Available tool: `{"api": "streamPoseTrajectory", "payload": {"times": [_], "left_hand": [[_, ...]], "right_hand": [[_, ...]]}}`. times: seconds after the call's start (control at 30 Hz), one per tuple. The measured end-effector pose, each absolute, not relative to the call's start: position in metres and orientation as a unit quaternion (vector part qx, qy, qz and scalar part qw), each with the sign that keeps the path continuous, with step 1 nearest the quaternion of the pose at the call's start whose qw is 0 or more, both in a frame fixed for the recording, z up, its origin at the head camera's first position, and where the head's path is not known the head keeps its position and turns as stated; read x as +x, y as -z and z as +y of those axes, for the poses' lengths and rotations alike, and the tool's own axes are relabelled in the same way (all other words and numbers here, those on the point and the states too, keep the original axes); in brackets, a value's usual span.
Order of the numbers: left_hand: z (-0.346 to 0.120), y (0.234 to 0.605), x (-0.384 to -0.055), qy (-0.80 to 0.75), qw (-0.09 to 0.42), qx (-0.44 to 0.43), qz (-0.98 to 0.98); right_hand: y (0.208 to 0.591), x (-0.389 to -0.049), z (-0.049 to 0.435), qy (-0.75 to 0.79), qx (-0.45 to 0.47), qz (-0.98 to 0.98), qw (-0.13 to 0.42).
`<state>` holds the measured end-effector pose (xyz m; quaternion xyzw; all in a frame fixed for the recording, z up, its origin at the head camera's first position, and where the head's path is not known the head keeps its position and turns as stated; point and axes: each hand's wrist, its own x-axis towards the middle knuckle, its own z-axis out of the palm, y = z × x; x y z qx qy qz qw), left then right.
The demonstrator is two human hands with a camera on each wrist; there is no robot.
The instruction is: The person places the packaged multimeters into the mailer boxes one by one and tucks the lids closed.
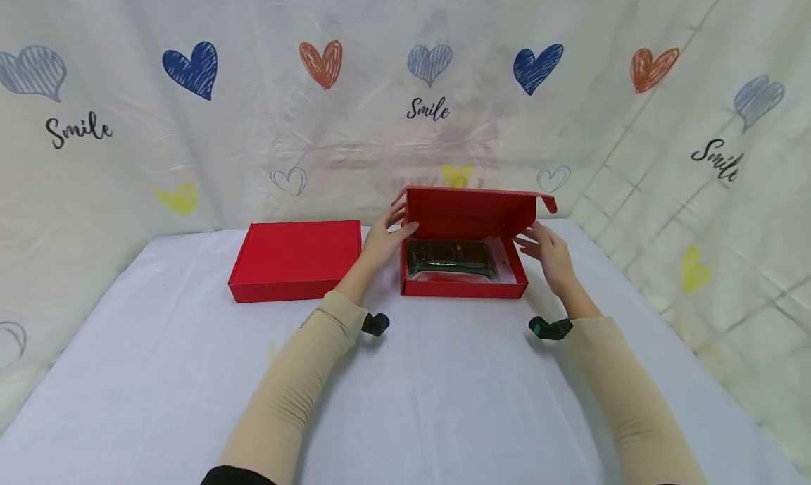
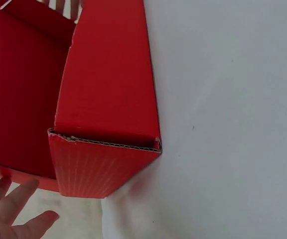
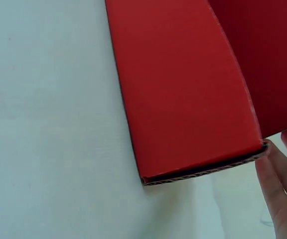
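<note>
A red cardboard box (image 1: 465, 289) stands right of centre on the table, its lid (image 1: 469, 210) raised. Inside lies a dark, glossy wrapped package (image 1: 450, 257), its exact kind unclear, with white material beside it. At the box's left side is my left hand (image 1: 388, 235), fingers spread and touching the lid's side flap (image 2: 19, 175). My right hand (image 1: 550, 251) is at the opposite side, its extended fingers (image 3: 278, 177) against the box near the lid's edge. Neither hand curls round anything.
Left of the open box lies a closed red box (image 1: 298, 256). A white cloth covers the table (image 1: 437, 393). Behind hangs a pale curtain (image 1: 367, 140) printed with hearts and "Smile". Each wrist carries a small black device (image 1: 375, 324).
</note>
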<state>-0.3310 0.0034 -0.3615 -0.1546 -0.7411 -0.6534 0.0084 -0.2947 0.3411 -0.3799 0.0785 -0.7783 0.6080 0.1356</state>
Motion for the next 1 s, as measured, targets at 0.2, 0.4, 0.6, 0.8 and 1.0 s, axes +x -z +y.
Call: {"api": "streamPoseTrajectory", "payload": {"times": [0.2, 0.4, 0.6, 0.8, 1.0], "left_hand": [[0.002, 0.348, -0.331, 0.670, 0.002, -0.134, -0.730], [0.002, 0.344, -0.335, 0.685, 0.009, -0.134, -0.716], [0.000, 0.347, -0.336, 0.688, 0.011, -0.143, -0.712], [-0.001, 0.350, -0.333, 0.699, -0.020, -0.145, -0.700], [-0.003, 0.357, -0.332, 0.688, -0.016, -0.156, -0.708]], "right_hand": [[0.370, -0.296, 0.339, -0.630, 0.095, -0.757, 0.145], [0.359, -0.295, 0.330, -0.622, 0.062, -0.765, 0.153], [0.358, -0.292, 0.328, -0.629, 0.031, -0.761, 0.155], [0.363, -0.289, 0.333, -0.671, 0.038, -0.725, 0.147], [0.370, -0.287, 0.333, -0.680, 0.049, -0.713, 0.162]]}}
